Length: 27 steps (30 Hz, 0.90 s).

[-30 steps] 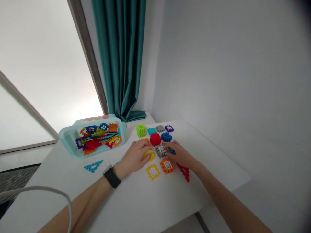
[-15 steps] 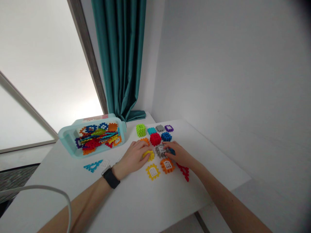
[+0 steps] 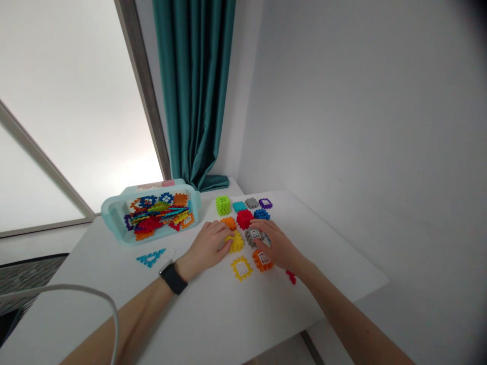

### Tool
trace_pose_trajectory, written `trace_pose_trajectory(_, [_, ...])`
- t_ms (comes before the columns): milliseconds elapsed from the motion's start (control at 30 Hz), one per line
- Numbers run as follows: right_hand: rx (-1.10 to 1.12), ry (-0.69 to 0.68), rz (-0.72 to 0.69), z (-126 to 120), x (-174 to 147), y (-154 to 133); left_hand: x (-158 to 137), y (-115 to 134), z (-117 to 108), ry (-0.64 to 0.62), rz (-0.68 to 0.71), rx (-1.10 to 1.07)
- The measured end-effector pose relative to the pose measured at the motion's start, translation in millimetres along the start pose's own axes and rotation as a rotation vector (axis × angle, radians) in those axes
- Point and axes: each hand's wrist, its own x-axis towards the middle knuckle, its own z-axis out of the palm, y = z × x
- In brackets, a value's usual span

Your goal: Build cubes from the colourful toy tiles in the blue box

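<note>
White table (image 3: 213,314); toothed grey block (image 3: 250,239), white-windowed; right grip (image 3: 280,245) parted, left grip (image 3: 209,244) unclear

Both bare forearms slant inward, the left forearm (image 3: 142,319) and right forearm (image 3: 342,314) drawing together toward the hands. I see the left hand (image 3: 208,244) palm-down, fingers bent close together; the right hand (image 3: 279,244) arches, thumb parted from its fingers.

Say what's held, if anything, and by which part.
Whether anything is held cannot be told: the left hand is at the left side of the yellow block, the right hand at the right side of the gray block.
</note>
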Motion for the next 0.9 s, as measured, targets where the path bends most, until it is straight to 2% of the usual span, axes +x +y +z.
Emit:
trace_pose_trajectory(167, [-0.016, -0.029, -0.08, 17.1, 14.8, -34.0, -23.2, -16.6, -19.2, 0.072, -0.046, -0.001])
trace_pose_trajectory(367, [0.034, -0.089, -0.144, 45.8, 39.0, -71.7, -68.7, -47.5, -52.1, 0.173, -0.2, 0.016])
trace_pose_trajectory(500, [0.077, -0.178, -0.175, 64.5, 54.0, -94.6, -101.1, -63.0, -67.7, 0.168, -0.264, 0.045])
trace_pose_trajectory(733, [0.003, -0.438, -0.213, 100.7, 69.3, -116.2, -142.0, -74.3, -77.5, 0.112, -0.326, 0.128])
trace_pose_trajectory(900, [0.003, -0.486, -0.257, 117.3, 77.6, -118.4, -157.0, -79.6, -76.3, 0.197, -0.368, 0.074])
